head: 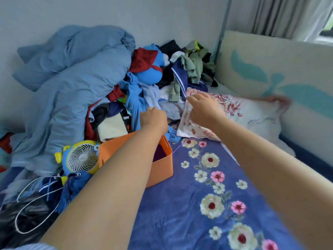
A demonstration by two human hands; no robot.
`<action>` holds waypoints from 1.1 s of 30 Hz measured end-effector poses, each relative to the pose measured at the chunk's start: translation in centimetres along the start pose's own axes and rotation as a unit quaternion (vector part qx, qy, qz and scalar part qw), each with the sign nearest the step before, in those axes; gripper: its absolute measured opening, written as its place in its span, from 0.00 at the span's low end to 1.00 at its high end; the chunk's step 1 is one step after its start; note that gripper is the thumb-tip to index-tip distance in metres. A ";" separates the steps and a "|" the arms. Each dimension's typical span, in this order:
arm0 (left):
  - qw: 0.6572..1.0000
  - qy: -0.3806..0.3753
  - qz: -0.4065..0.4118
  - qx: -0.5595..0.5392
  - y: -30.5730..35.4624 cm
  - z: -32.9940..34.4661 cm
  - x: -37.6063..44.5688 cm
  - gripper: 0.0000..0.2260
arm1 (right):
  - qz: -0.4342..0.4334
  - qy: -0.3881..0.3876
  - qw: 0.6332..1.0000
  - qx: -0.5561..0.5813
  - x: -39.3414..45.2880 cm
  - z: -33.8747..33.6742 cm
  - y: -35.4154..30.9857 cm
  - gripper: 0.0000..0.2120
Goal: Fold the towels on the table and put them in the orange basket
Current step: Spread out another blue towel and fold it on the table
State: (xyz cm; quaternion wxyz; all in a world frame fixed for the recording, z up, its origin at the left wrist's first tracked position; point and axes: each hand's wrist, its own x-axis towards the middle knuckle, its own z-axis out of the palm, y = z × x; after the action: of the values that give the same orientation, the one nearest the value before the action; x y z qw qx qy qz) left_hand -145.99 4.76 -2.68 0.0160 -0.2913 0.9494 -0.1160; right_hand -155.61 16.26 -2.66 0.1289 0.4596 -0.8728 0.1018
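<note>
An orange basket (163, 167) stands on a blue flowered bedspread (189, 204), with something dark purple (159, 153) inside it. Behind it lies a heap of mixed cloths and clothes. My left hand (153, 120) reaches over the basket, its fingers closed on a pale blue cloth (150, 98) at the heap's front. My right hand (203, 109) hovers with spread fingers over the corner of a floral pillow (243, 114), touching or just above it. My left forearm hides much of the basket.
A bulky blue duvet (72, 83) fills the left. A small yellow-and-blue fan (81, 158) sits beside the basket, with white cords (36, 204) trailing at lower left. A padded headboard (270, 69) and a metal pole (222, 29) bound the right side.
</note>
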 end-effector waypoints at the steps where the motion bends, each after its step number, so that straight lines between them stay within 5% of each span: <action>1: 1.000 0.009 0.020 -0.002 0.9 -1.0 -1.4 0.15 | 0.014 0.018 1.000 -0.012 -2.0 -1.8 0.2 0.20; 12: 0.943 0.111 0.312 -0.029 18.0 -10.8 -19.2 0.17 | 0.275 0.056 0.947 -0.154 -28.9 -18.2 5.5 0.19; 19: 0.861 0.141 0.486 -0.050 33.8 -15.9 -32.9 0.16 | 0.472 0.037 0.857 -0.203 -49.9 -25.4 9.9 0.19; 25: 0.794 0.159 0.583 -0.066 46.4 -19.1 -44.7 0.15 | 0.588 0.011 0.777 -0.223 -67.4 -29.1 13.1 0.19; 33: 0.742 0.147 0.647 -0.094 61.4 -22.5 -58.3 0.13 | 0.640 -0.007 0.732 -0.234 -87.2 -34.8 18.9 0.17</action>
State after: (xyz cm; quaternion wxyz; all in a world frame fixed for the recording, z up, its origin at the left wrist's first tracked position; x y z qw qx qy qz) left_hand -133.59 91.32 2.87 -0.0804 0.4138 0.9063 -0.0291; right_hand -119.23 104.79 1.36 0.1301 -0.2520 -0.9576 -0.0504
